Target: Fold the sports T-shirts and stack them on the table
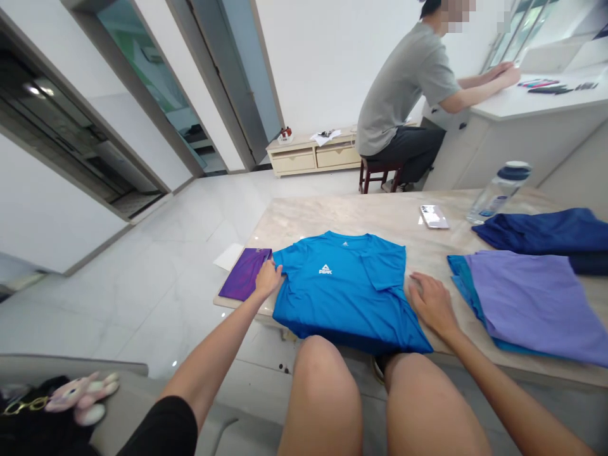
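A blue short-sleeved T-shirt [332, 291] with a white chest logo lies spread on the marble-look table [304, 215], its lower part hanging over the front edge. The sleeve on the right is folded inward over the shirt. At the sleeve on the left, my left hand [269, 277] has its fingers closed on the fabric edge. A folded purple garment [241, 278] lies beside that hand. My right hand [431, 303] rests at the shirt's right edge with its fingers apart, holding nothing.
Right of the shirt lie a lavender garment [532, 297] on blue cloth and dark navy clothes [546, 231]. A clear bottle [496, 196] and a phone [434, 216] stand or lie farther back. Beyond, a person [403, 88] sits at a white desk [517, 107].
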Motion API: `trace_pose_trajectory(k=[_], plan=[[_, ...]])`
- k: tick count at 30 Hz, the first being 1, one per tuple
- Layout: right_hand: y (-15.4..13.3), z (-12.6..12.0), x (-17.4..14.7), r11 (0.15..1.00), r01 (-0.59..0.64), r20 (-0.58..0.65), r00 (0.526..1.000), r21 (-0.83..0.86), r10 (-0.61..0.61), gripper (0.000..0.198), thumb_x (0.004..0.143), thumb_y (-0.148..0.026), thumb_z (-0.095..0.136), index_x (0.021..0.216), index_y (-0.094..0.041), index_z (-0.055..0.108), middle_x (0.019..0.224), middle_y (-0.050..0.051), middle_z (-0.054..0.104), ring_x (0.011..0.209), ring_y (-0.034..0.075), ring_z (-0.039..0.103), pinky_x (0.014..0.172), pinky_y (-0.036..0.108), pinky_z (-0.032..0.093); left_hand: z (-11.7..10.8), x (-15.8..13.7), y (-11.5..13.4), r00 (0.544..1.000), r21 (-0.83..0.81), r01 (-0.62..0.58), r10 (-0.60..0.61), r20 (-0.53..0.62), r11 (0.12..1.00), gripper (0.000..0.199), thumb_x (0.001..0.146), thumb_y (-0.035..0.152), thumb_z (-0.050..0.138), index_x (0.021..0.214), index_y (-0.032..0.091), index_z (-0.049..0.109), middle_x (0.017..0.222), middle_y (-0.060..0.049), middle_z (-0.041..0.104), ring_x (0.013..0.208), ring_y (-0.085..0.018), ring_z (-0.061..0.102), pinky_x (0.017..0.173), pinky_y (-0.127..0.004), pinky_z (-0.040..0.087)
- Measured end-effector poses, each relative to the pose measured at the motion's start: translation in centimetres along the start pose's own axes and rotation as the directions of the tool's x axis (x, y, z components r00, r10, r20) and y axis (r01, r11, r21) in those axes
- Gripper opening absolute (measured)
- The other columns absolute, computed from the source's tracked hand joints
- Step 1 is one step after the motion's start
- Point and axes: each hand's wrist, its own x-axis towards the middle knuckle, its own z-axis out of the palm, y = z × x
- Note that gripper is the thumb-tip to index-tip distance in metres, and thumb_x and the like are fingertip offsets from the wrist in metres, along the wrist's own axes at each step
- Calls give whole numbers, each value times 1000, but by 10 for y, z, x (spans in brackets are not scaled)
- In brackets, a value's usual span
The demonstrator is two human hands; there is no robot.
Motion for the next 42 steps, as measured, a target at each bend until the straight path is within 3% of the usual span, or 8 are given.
trace_pose_trajectory(k=[4, 8, 15, 22, 29, 35, 39, 42], plan=[[-21, -2, 1, 992, 26, 18, 1000, -122, -24, 34, 109, -39, 47, 127, -20, 70, 139, 16, 74, 125, 37, 66, 104, 54, 52, 9, 45, 8, 981, 14, 195, -195, -9, 981, 40, 98, 54, 67, 111, 17, 71, 117, -24, 77, 123, -41, 72, 94, -43, 56], [-26, -5, 1, 988, 34, 23, 999, -148, -31, 33, 110, -36, 47, 127, -19, 69, 139, 17, 74, 125, 36, 65, 104, 52, 50, 16, 57, 15, 974, -14, 225, -225, -5, 974, 25, 97, 47, 67, 97, 22, 69, 105, -16, 79, 110, -37, 75, 90, -42, 56], [-32, -8, 3, 994, 3, 41, 999, -110, 2, 35, 108, -37, 45, 127, -21, 71, 139, 18, 73, 127, 39, 63, 107, 56, 49, 1, 46, 46, 995, -186, -36, 18, -100, 982, 25, 103, 40, 57, 118, 21, 63, 122, -14, 76, 116, -29, 73, 99, -39, 55], [-9, -4, 10, 984, -111, 26, 994, 136, 108, 40, 105, -37, 42, 128, -24, 71, 133, 18, 75, 123, 38, 67, 109, 58, 53, 14, 51, 78, 925, -444, -293, 368, 92, 847, 35, 100, 48, 60, 117, 20, 71, 116, -11, 79, 100, -25, 77, 92, -39, 62], [41, 17, 115, 936, -280, 157, 955, 212, 250, 43, 99, -50, 64, 127, -19, 71, 124, 19, 74, 103, 31, 74, 98, 49, 62, 30, 122, 66, 949, -414, -244, 304, 86, 877, 48, 82, 38, 79, 122, 16, 66, 141, -20, 68, 122, -32, 72, 104, -48, 60], [34, 32, 206, 989, -145, 611, 782, -9, 121, 73, 75, -56, 98, 131, -16, 73, 129, 19, 78, 113, 35, 75, 98, 43, 61, 47, 176, 74, 918, -295, -218, 298, 262, 930, 71, 66, 54, 95, 121, 18, 68, 125, -15, 76, 114, -33, 74, 96, -41, 61], [22, 34, 229, 1000, 4, 765, 644, -25, 17, 58, 65, -53, 104, 108, -20, 82, 104, 9, 82, 93, 30, 76, 88, 40, 61, 43, 186, 88, 767, -223, -384, 445, 462, 896, 58, 57, 54, 97, 99, 21, 75, 103, -6, 80, 103, -33, 73, 87, -36, 58], [16, 29, 244, 992, 117, 746, 664, -37, -51, 40, 71, -53, 100, 85, -20, 81, 79, 4, 76, 82, 27, 73, 87, 39, 60, 30, 189, 107, 707, -122, -496, 481, 518, 860, 34, 68, 48, 90, 77, 21, 72, 78, -1, 73, 88, -30, 71, 84, -36, 54]])
